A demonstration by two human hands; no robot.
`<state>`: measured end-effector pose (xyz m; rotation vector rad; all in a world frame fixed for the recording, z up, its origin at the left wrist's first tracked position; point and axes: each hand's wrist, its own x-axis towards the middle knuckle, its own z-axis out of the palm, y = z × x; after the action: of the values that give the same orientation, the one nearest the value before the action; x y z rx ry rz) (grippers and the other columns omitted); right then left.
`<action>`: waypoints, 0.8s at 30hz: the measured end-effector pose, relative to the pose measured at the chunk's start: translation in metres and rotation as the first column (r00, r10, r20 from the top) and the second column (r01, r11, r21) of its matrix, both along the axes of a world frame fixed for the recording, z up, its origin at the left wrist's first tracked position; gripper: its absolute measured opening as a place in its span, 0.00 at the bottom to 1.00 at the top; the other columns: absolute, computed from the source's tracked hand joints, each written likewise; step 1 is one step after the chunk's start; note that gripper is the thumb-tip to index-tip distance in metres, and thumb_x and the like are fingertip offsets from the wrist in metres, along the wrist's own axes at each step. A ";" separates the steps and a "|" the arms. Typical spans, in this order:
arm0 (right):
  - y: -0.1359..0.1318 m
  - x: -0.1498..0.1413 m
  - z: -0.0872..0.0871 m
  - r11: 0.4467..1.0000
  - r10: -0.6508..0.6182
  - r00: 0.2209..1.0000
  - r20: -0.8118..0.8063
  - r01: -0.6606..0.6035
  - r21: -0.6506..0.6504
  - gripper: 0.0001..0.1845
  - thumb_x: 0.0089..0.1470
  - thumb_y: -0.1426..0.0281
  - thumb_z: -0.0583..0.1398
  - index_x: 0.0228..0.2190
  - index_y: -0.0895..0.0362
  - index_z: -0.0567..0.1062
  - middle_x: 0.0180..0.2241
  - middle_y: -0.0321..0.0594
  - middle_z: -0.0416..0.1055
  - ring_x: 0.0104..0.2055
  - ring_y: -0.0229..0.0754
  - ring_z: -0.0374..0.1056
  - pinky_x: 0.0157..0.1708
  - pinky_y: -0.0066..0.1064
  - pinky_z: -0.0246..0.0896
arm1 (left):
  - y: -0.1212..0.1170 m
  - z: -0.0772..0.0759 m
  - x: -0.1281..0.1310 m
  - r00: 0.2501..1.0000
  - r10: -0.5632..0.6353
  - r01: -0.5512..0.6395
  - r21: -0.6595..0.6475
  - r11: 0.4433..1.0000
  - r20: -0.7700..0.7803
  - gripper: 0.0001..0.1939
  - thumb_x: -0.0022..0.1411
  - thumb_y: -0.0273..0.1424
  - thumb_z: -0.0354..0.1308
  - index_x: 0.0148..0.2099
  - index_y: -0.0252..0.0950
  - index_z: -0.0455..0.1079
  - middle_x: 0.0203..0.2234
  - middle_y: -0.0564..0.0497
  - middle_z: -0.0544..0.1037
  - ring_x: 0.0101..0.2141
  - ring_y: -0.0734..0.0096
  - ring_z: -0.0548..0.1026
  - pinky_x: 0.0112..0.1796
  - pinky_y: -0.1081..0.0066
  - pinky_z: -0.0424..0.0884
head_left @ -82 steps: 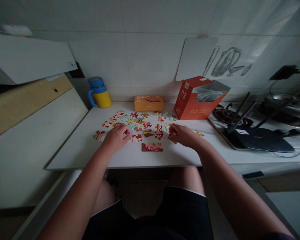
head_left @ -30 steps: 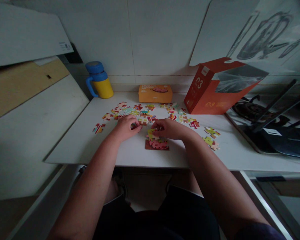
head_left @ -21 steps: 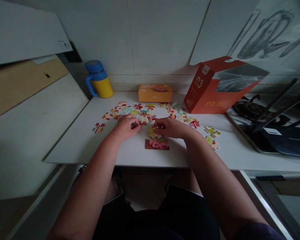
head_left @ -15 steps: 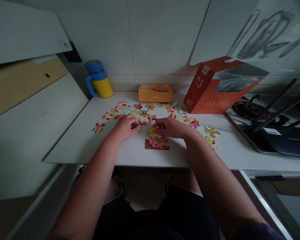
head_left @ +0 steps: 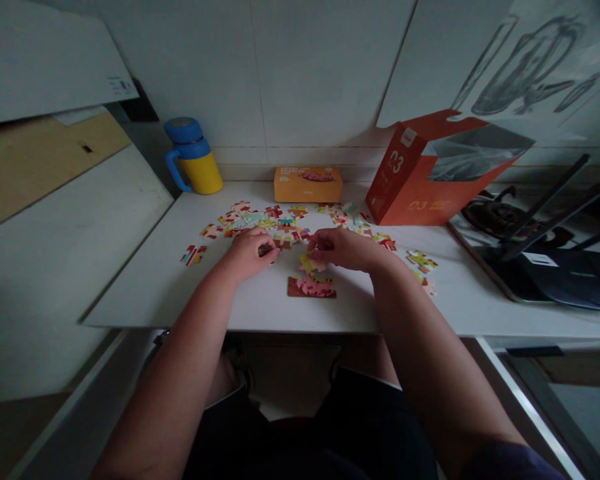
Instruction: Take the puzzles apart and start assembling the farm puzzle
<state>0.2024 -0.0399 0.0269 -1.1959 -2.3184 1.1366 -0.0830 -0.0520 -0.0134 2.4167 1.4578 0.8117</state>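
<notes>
My right hand [head_left: 341, 249] is closed, thumb and fingers pinched at the upper edge of a yellow-green and pale pink puzzle piece [head_left: 311, 264]. This piece sits just above a small strip of joined puzzle pieces [head_left: 312, 287], brown with a pink spotted shape, lying near the counter's front edge. To the left, my left hand [head_left: 251, 255] is closed with thumb and fingertips together. A tiny reddish edge shows by its fingertips, but what it holds is hidden. Many loose puzzle pieces [head_left: 287, 238] lie spread beyond both hands.
An orange-yellow puzzle box [head_left: 308, 185] stands against the wall. At the back left is a blue and yellow jug [head_left: 195, 160]; a big orange box [head_left: 430, 177] is at the right. Beyond it sit a stove burner [head_left: 500, 217] and a black device with antennas [head_left: 570, 267].
My right fingers have shifted slightly up relative to the yellow-green piece, exposing more of it. My left hand stays almost still. The whole view has drifted a little.
</notes>
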 end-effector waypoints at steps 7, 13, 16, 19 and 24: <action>0.001 -0.004 -0.007 0.997 0.010 1.000 -0.011 -0.011 -0.076 0.11 0.58 0.62 0.65 0.39 0.56 0.77 0.33 0.38 0.80 0.29 0.37 0.69 0.29 0.28 0.60 | 0.001 -0.002 -0.001 1.000 -0.002 0.002 0.008 1.000 0.006 0.06 0.64 0.33 0.63 0.34 0.39 0.75 0.40 0.47 0.78 0.43 0.60 0.77 0.49 0.59 0.73; 0.000 -0.003 -0.006 1.000 0.004 1.000 -0.031 -0.004 0.004 0.11 0.59 0.63 0.63 0.40 0.55 0.81 0.35 0.39 0.80 0.32 0.38 0.71 0.34 0.30 0.62 | 0.002 -0.003 -0.002 1.000 0.002 -0.002 0.005 1.000 0.010 0.06 0.64 0.33 0.63 0.34 0.40 0.75 0.40 0.47 0.78 0.43 0.59 0.77 0.50 0.58 0.73; -0.001 -0.003 -0.005 0.999 -0.045 0.998 -0.044 0.045 0.004 0.12 0.60 0.64 0.62 0.42 0.55 0.82 0.37 0.39 0.80 0.32 0.38 0.71 0.34 0.30 0.63 | 0.002 -0.003 -0.001 1.000 -0.001 0.001 0.004 1.000 0.003 0.06 0.64 0.32 0.63 0.33 0.40 0.75 0.39 0.47 0.78 0.43 0.60 0.77 0.50 0.58 0.73; 0.001 -0.005 -0.008 0.997 -0.076 0.995 -0.067 0.078 0.025 0.15 0.58 0.64 0.64 0.45 0.56 0.81 0.35 0.39 0.79 0.30 0.37 0.69 0.31 0.29 0.62 | 0.002 -0.003 -0.002 1.000 0.006 -0.006 0.004 1.000 -0.004 0.06 0.64 0.33 0.63 0.33 0.40 0.75 0.39 0.47 0.78 0.43 0.59 0.77 0.49 0.58 0.73; 0.001 -0.015 -0.014 0.992 -0.109 0.982 -0.154 0.117 0.044 0.14 0.54 0.62 0.67 0.41 0.56 0.80 0.31 0.37 0.77 0.29 0.38 0.69 0.30 0.29 0.61 | 0.004 -0.004 -0.003 1.000 -0.002 0.002 0.003 1.000 -0.021 0.06 0.64 0.33 0.62 0.34 0.39 0.75 0.40 0.47 0.78 0.44 0.58 0.77 0.50 0.57 0.73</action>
<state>0.1875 -0.0386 0.0128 -1.1635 -2.1268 1.0800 -0.0859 -0.0484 -0.0178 2.4358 1.4628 0.7914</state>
